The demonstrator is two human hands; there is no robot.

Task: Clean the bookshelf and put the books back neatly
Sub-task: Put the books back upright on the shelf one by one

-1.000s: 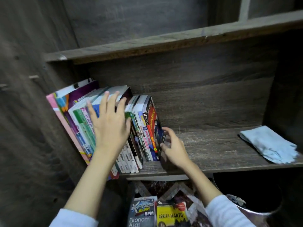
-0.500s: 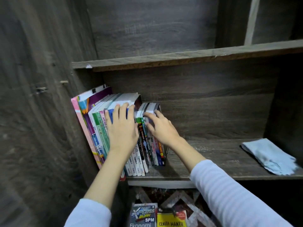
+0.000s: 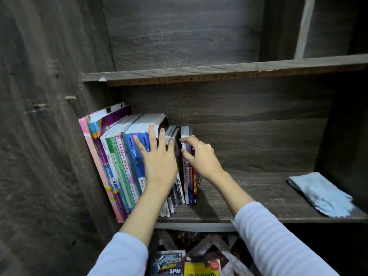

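while the left hand (image 3: 159, 162) lies flat and unclenched against the leaning books (image 3: 127, 156) on the shelf (image 3: 249, 198), the right hand (image 3: 201, 156) pinches the end book (image 3: 187, 134).

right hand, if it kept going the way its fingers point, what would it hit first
The right hand points left, fingertips already on the top of the small books at the row's right end; pushing on, it would likely press them against the taller books.
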